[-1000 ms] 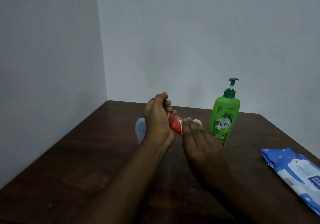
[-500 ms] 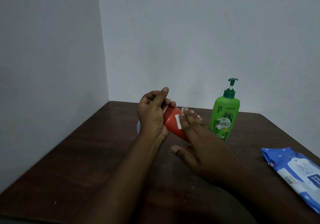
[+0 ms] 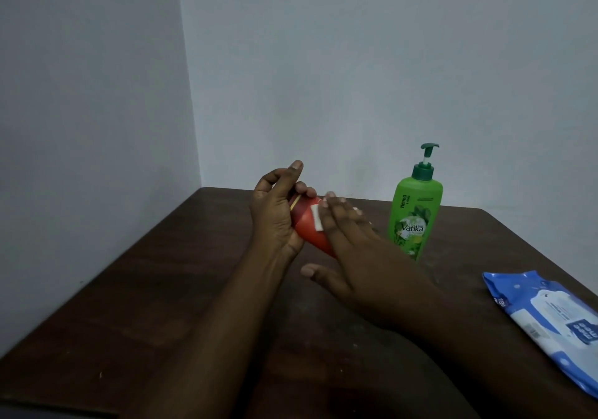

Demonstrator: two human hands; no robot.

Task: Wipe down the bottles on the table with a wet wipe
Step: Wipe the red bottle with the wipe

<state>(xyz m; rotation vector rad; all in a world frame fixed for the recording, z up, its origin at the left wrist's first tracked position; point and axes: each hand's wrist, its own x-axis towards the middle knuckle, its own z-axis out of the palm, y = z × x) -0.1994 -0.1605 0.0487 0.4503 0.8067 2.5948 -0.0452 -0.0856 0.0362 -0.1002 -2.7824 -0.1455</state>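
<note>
The fingers (image 3: 339, 214) of the right hand (image 3: 359, 256) lie straight and close together, pressing a small white wet wipe (image 3: 316, 222) flat against the side of the red bottle (image 3: 307, 229); the thumb sticks out to the side, off the bottle. The fingers (image 3: 293, 172) of the left hand (image 3: 275, 214) curl round the other side of the red bottle and grip it, with one finger raised above the rest. The bottle is tilted between the two hands, toward the far edge of the dark wooden counter (image 3: 161, 305). Just to the right, near the far edge, a green pump bottle (image 3: 414, 218) stands upright. A blue pack of wipes (image 3: 550, 321) lies flat at the counter's right edge, well apart from the hands.
</note>
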